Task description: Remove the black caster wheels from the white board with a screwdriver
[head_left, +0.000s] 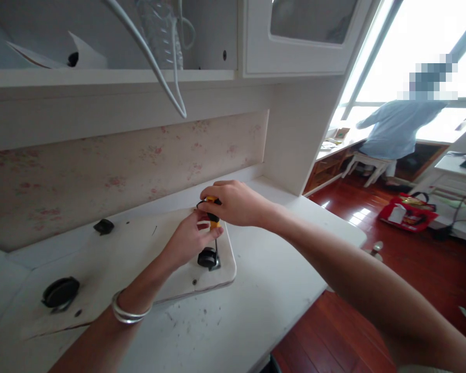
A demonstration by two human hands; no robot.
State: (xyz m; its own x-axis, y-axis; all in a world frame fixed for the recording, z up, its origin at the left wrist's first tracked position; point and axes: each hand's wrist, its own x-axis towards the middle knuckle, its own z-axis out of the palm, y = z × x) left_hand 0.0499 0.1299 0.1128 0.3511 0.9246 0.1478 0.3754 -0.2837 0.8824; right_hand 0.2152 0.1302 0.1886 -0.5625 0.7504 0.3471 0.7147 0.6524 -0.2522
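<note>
Yellow-and-black screwdriver (215,224) at mid-frame, shaft down beside a black wheel (207,257) on a white board (128,248); I have the right hand (235,203) gripping the handle's top, the left hand (187,239) pinching lower down.

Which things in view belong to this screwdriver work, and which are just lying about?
Part of the job:
- yellow-and-black screwdriver, right hand on its handle, left hand at its lower end
- caster beside its shaft
- board under the caster
- two other casters on the board, probably

Just lying about:
- red bag
- hanging white cable
</note>
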